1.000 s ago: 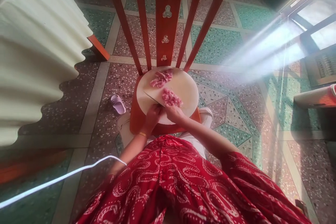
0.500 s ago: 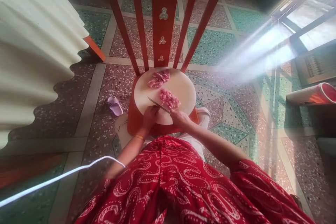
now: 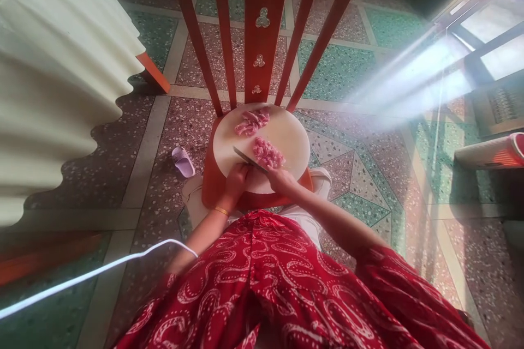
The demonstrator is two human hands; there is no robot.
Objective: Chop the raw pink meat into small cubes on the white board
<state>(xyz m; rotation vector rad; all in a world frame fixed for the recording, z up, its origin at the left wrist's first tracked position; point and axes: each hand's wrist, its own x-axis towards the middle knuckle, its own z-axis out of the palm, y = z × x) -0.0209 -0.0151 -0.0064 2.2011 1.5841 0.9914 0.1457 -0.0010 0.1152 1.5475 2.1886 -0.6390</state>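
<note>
Resting on a round cutting board (image 3: 286, 133), chopped meat (image 3: 268, 152) is met by a knife (image 3: 245, 158). The knife is held in the right hand's (image 3: 280, 179) closed grip; the left hand's (image 3: 237, 177) grip cannot be told.

Board (image 3: 286, 133): round, pale cream. Meat (image 3: 268, 152): pink, with lighter streaks; second pile (image 3: 251, 121) the same pink. Knife (image 3: 245, 157): dark grey blade. Chair (image 3: 262, 38): orange-red slats and seat, with small pale cut-out motifs down the middle slat. Floor (image 3: 339, 65): speckled terrazzo, green and reddish-brown panels, beige dividing bands, a star-like pattern at right. Dress (image 3: 286, 283): red with white paisley swirls and dots. Bangle (image 3: 222, 210): gold. Slipper (image 3: 183, 161): pale lilac. Cable (image 3: 82, 281): white. Corrugated sheet (image 3: 53, 82): cream, ribbed.
</note>
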